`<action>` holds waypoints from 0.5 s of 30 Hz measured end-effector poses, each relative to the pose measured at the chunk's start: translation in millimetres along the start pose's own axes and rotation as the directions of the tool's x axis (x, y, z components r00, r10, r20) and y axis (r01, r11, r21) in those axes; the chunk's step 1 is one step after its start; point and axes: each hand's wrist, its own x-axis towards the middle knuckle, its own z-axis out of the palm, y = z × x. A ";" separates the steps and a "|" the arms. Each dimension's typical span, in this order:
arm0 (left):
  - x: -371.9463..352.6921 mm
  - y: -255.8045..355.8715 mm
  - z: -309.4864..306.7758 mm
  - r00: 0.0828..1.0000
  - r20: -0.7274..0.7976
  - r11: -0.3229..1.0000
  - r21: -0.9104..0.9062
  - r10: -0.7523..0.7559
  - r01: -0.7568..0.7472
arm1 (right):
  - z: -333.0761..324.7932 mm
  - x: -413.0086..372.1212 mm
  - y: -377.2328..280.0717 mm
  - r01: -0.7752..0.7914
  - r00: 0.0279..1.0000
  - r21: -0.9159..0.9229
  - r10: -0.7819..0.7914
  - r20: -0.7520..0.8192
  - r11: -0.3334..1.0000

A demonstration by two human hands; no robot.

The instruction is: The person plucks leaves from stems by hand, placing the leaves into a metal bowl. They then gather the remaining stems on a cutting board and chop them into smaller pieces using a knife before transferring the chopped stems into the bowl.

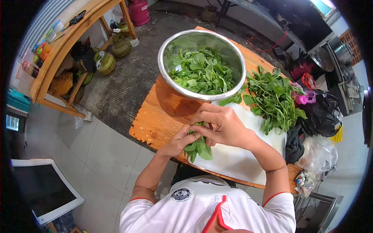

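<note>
Both hands meet over the front edge of the wooden table, just below a large steel bowl (164,73). My left hand (179,140) is closed on a small bunch of green leaves (200,149) that hangs down from the fingers. My right hand (222,125) pinches the top of the same bunch, its fingertips touching those of the left. Cut or torn leaves (202,72) fill the lower part of the bowl. To the right, a pile of leafy stems (274,97) lies partly on a white board (243,159).
The wooden table (153,120) carries all of this. Black and clear plastic bags (320,155) crowd its right side. A wooden shelf (58,50) with green gas cylinders (105,64) stands at the upper left. A white-framed screen (44,190) is at the lower left.
</note>
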 end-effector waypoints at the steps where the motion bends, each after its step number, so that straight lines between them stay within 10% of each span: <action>1: 3.2 2.2 -3.7 0.998 0.057 0.999 -0.030 0.031 -0.029 | 1.2 2.7 2.2 0.019 1.000 -0.012 -0.019 -0.008 1.000; 11: 13.0 9.6 -15.7 0.994 -0.069 0.996 0.034 0.086 -0.084 | -35.5 42.2 15.0 0.081 0.996 -0.081 -0.083 -0.013 0.993; 14: 13.3 5.5 -19.1 0.982 -0.141 0.991 -0.034 0.124 -0.130 | -76.2 68.1 47.9 -0.004 0.943 -0.379 -0.123 -0.308 0.925; 15: 12.4 5.7 -18.4 0.975 -0.176 0.988 -0.045 0.138 -0.148 | -89.2 75.4 51.4 -0.335 0.926 -0.313 0.250 -0.284 0.889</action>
